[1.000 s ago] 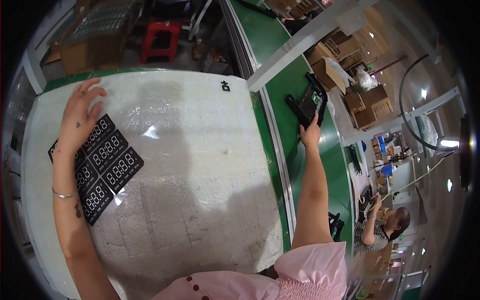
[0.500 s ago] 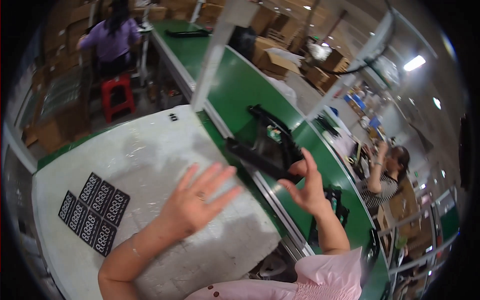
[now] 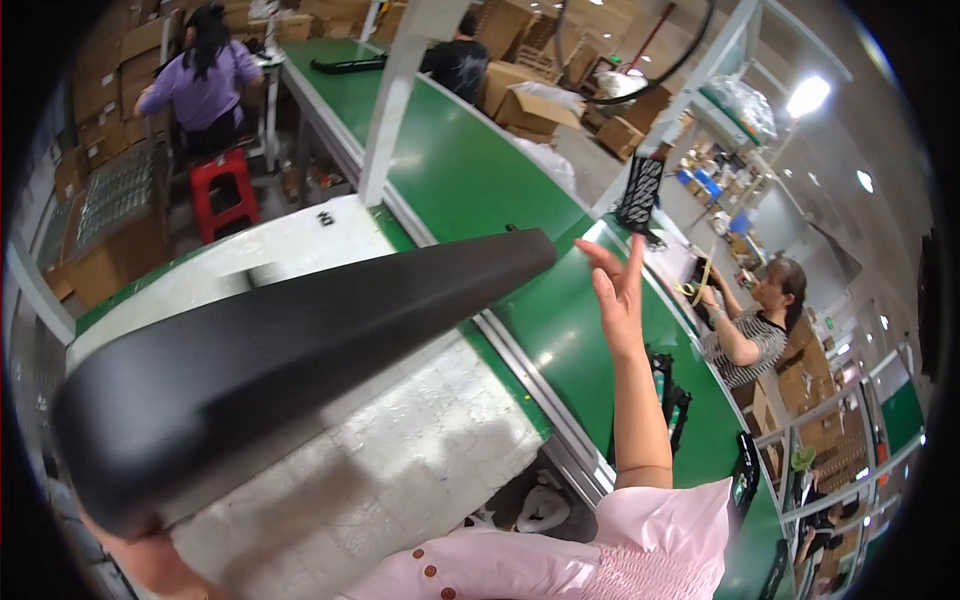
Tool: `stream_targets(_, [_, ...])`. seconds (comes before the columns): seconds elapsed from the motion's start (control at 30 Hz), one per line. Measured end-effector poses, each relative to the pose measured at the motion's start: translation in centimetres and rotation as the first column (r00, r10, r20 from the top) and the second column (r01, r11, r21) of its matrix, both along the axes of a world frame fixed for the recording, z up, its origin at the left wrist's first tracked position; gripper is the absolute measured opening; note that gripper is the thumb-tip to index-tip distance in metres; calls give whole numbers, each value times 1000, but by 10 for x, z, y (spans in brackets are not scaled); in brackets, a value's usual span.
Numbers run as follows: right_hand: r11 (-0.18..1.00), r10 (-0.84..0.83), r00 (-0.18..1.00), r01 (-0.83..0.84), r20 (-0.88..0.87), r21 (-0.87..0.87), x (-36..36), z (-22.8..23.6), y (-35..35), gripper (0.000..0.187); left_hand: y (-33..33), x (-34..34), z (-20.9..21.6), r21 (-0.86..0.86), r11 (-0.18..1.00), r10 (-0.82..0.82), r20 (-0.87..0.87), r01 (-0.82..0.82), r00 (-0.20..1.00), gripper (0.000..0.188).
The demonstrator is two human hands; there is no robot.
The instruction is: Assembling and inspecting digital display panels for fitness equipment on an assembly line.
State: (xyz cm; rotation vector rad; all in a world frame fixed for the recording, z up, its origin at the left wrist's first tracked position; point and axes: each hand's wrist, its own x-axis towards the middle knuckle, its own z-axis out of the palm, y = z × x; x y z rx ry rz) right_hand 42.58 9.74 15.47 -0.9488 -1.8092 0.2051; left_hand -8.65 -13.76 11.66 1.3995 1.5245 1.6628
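A long, smooth black plastic casing (image 3: 300, 350) is raised close before me, slanting from the lower left up to the middle. My left hand (image 3: 150, 565) grips its wide lower-left end; most of the fingers are hidden behind it. My right hand (image 3: 620, 300) reaches over the green conveyor belt (image 3: 560, 310), fingers apart. Just beyond its fingertips, in the picture, is a black piece with a pale pattern (image 3: 640, 195); I cannot tell whether they touch. The casing covers much of the white-topped table (image 3: 400, 450).
Dark assemblies (image 3: 668, 400) lie on the belt right of my forearm, and a black part (image 3: 350, 65) at its far end. A white post (image 3: 395, 110) stands at the table's edge. One person (image 3: 210, 75) sits by a red stool (image 3: 222, 190); another (image 3: 750, 330) works across the belt.
The black casing has come up from the belt's edge to close before me. My left hand has moved to the lower left and taken hold of it. My right hand reaches farther out, without the casing.
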Motion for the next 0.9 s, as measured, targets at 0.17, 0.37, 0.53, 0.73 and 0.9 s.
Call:
stream_targets(0.17, [652,247,812,-543,-529,-529,-74,-81,2,90,-121,-45,-41,-217,945,322,750,-245,578,57])
stream_targets(0.37, [557,374,892,-435,-254,-708,-170,-105,-23,85,-133,-3,-66,-445,498,328,-698,-744,637,60])
stream_targets(0.53, [605,376,910,-384,-175,-698,-180,-127,-19,79,-30,65,-74,-257,641,68,-920,-723,387,74])
stream_targets(0.73, [692,346,936,-303,-68,-655,-178,-121,-28,59,67,211,-77,-58,951,-279,-584,303,762,77])
stream_targets(0.9, [829,57,978,-158,-201,-536,-119,-107,-6,34,57,215,-66,87,524,-788,-327,847,521,61])
